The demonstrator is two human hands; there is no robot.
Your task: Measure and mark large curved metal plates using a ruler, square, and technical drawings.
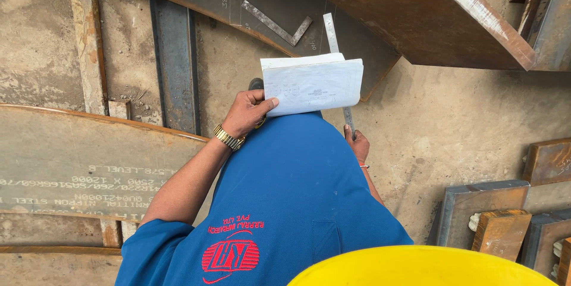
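My left hand [247,113] gripped the folded papers [312,84] up for reading, while my right hand [358,143] clasped the steel ruler [339,66] upright, ready.

Right hand [358,145] mostly hidden behind blue shirt [285,191]; grip unclear.

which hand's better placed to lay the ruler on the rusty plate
Probably right: the right hand holds the steel ruler, while the left hand is busy holding the folded papers.
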